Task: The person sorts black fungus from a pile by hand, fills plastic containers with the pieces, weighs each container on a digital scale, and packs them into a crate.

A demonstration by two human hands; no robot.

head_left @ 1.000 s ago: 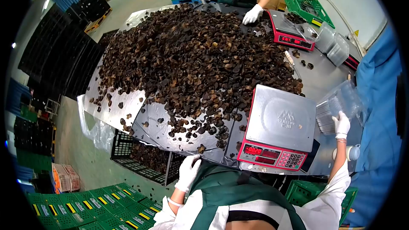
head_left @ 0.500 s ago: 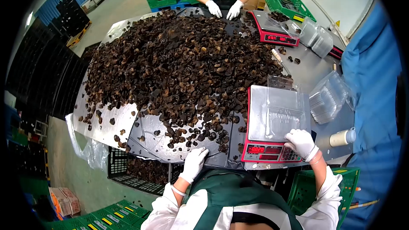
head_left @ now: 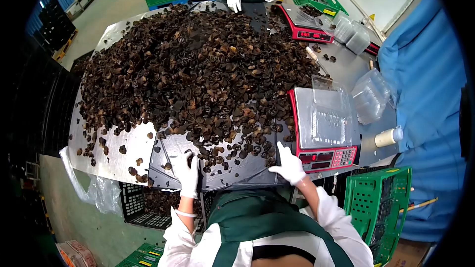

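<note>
A large pile of dark brown, fungus-like pieces (head_left: 198, 64) covers much of the metal table (head_left: 118, 151). My gloved left hand (head_left: 187, 174) is over the near edge of the table, fingers apart, beside loose pieces. My gloved right hand (head_left: 289, 164) is spread with nothing in it, just left of the red scale (head_left: 316, 157). An open clear plastic container (head_left: 330, 121) lies on that scale's plate. More clear containers (head_left: 370, 96) are stacked to the right of it.
Across the table a co-worker's gloved hands (head_left: 233, 1) are near a second red scale (head_left: 309, 34). A white bottle (head_left: 388, 137) and a white-handled tool (head_left: 312, 54) lie on the table. A black crate (head_left: 136, 207) and a green crate (head_left: 363, 207) are below its near edge.
My right hand has let go of the clear container, now on the scale, and moved left. My left hand has shifted left over the table edge. The co-worker's hands have moved apart.
</note>
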